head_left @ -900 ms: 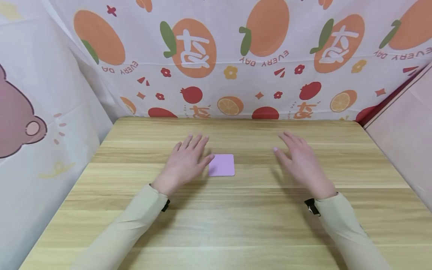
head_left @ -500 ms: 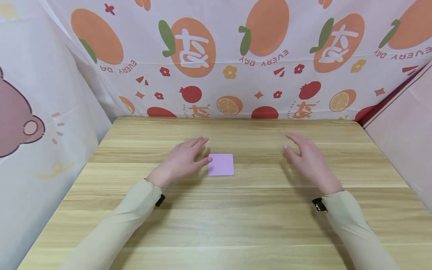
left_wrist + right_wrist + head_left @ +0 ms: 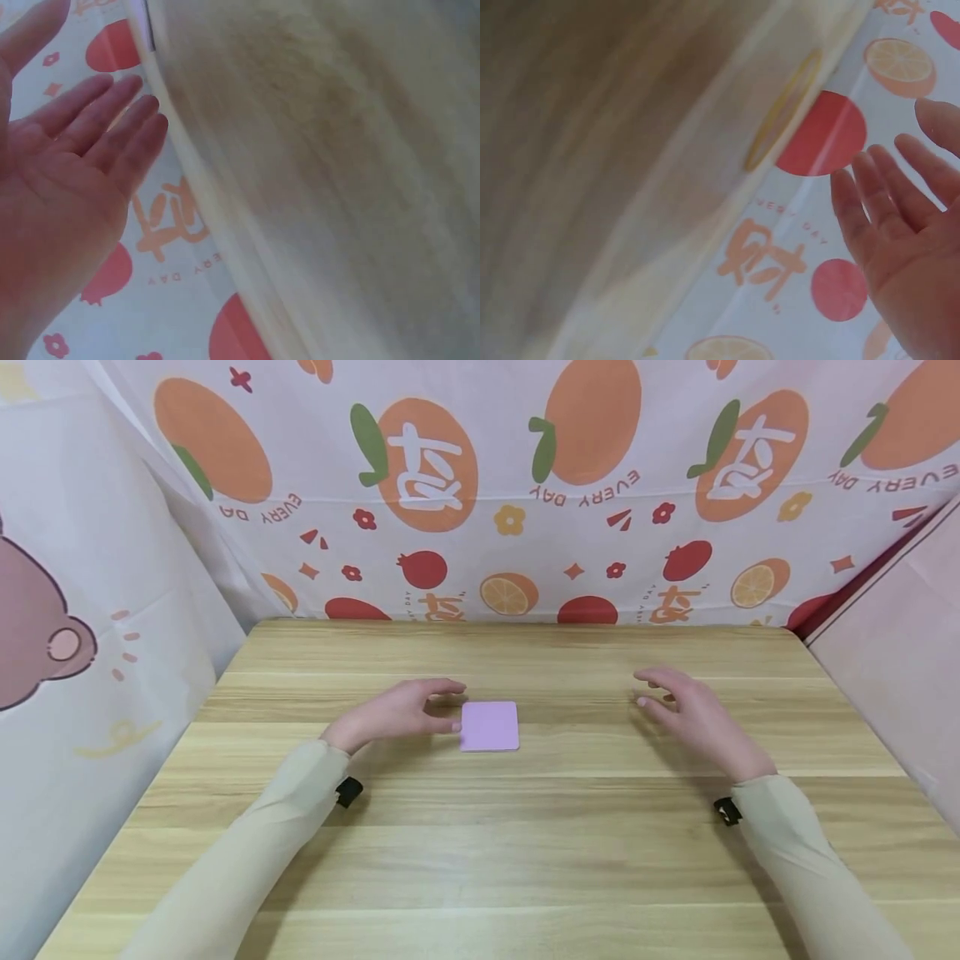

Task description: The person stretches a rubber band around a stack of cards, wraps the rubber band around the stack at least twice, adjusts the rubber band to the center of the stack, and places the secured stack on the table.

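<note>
A thin lilac square [image 3: 490, 727] with rounded corners lies flat near the middle of the wooden table. My left hand [image 3: 397, 710] is just left of it, thumb tip right at its left edge and fingers loosely bent. In the left wrist view, that left hand [image 3: 67, 165] shows a bare palm, and a sliver of the lilac square [image 3: 148, 26] appears at the top. Over the right part of the table is my right hand [image 3: 690, 714], fingers relaxed around nothing. A thin yellow ring-shaped outline [image 3: 784, 112] shows near the right hand [image 3: 907, 240] in the right wrist view.
The wooden table [image 3: 495, 860] ends at a white fruit-print cloth [image 3: 517, 452] hanging behind it. Another white cloth [image 3: 97, 710] borders the left side, and a pale panel [image 3: 900, 585] stands along the right.
My left hand has turned sideways and come down beside the lilac square. My right hand has drifted right and slightly nearer, its fingers more bent. The lilac square stays in place.
</note>
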The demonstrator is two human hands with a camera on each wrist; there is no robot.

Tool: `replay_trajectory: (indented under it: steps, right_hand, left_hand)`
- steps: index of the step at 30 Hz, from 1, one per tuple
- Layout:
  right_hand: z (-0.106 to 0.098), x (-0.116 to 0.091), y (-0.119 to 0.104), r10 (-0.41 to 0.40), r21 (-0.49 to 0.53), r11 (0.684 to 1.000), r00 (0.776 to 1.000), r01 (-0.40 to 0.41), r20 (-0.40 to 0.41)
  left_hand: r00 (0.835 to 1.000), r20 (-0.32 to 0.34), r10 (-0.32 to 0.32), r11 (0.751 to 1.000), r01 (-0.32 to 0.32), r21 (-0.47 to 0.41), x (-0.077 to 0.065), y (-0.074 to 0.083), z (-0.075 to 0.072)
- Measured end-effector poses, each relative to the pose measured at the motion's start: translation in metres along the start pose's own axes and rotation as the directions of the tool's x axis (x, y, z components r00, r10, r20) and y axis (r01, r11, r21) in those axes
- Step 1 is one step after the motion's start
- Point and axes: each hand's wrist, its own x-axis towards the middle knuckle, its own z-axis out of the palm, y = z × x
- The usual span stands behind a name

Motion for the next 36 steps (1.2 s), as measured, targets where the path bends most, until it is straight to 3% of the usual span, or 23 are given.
replay_trajectory:
  steps: [9, 18, 26, 30, 36]
  right_hand:
    - [-0.004, 0.004, 0.016, -0.036, 0.017, 0.999, 0.999, 0.036, 0.021]
    - [-0.011, 0.020, 0.034, -0.021, 0.020, 1.000, 0.996, 0.019, 0.092]
    - [-0.010, 0.029, 0.042, -0.014, -0.004, 1.000, 0.986, 0.015, 0.166]
    - [-0.006, 0.033, 0.046, -0.018, -0.007, 1.000, 0.981, 0.020, 0.194]
    - [-0.003, 0.039, 0.050, -0.001, 0.023, 1.000, 0.980, -0.003, 0.197]
  left_hand:
    - [0.999, 0.031, 0.009, 0.999, -0.008, -0.038, 0.007, 0.002, 0.004]
    - [0.998, 0.045, 0.035, 0.993, -0.039, 0.107, 0.015, 0.015, 0.012]
    - [0.998, 0.047, 0.034, 0.987, -0.041, 0.156, 0.016, 0.016, 0.015]
    - [0.998, 0.054, 0.046, 0.987, -0.053, 0.150, 0.018, 0.015, 0.017]
    - [0.998, 0.069, 0.013, 0.996, -0.020, 0.090, 0.023, 0.017, 0.016]
